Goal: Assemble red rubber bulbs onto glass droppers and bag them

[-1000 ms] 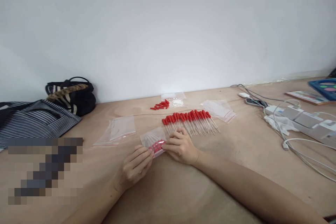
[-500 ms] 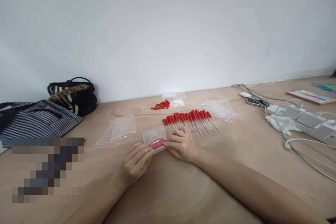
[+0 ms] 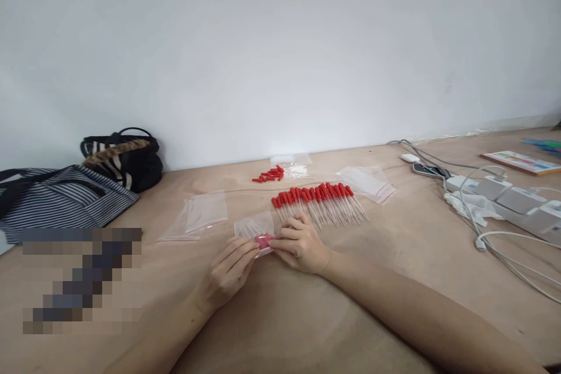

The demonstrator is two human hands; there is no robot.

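A clear zip bag [image 3: 245,225] holds several droppers, their red rubber bulbs [image 3: 263,240] lying toward its zip edge, nearest me. My left hand [image 3: 232,263] pinches that edge at the left. At the right of the same edge, my right hand [image 3: 302,245] grips the bag with thumb and fingers closed. The fingertips are close together and hide part of the zip. Just beyond my right hand lies a row of droppers [image 3: 324,201] with red bulbs and clear tubes.
Flat zip bags [image 3: 205,212] lie to the left, others [image 3: 368,181] to the right. Loose red bulbs [image 3: 270,174] and clear tubes [image 3: 298,170] sit near the wall. A power strip [image 3: 517,204] with cables occupies the right, a striped bag [image 3: 65,196] the left.
My right hand has shifted slightly left, bringing its fingertips closer to my left hand. The bag's zip edge is now more bunched between them.
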